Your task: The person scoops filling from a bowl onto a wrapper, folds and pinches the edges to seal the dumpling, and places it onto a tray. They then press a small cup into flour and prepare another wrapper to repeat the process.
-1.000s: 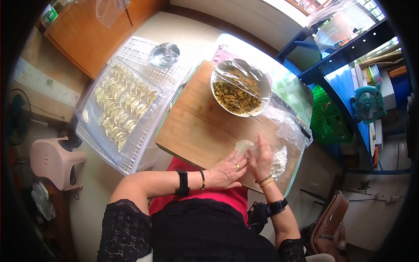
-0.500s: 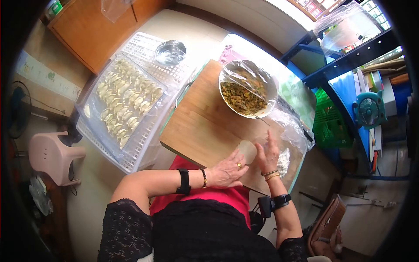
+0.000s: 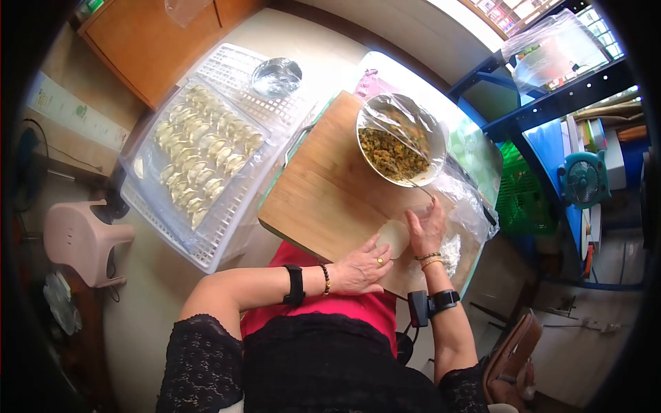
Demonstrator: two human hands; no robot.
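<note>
A round pale dumpling wrapper (image 3: 394, 236) lies near the front edge of the wooden cutting board (image 3: 323, 199). My left hand (image 3: 361, 268) rests at the board's edge with its fingertips touching the wrapper's near left rim. My right hand (image 3: 428, 230) lies flat on the board, fingers spread, touching the wrapper's right side. Beyond it stands a bowl of chopped filling (image 3: 397, 148), lined with plastic film, with a thin utensil sticking out towards my right hand.
A white slatted tray (image 3: 206, 155) to the left holds several rows of folded dumplings. A small metal bowl (image 3: 275, 76) sits at its far end. Flour and a plastic bag (image 3: 460, 199) lie right of my right hand. A pink stool (image 3: 79, 241) stands on the floor.
The wrapper has shifted slightly toward me on the board. My right hand moved from over the flour pile to the wrapper's right edge; my left hand stayed at the board's edge.
</note>
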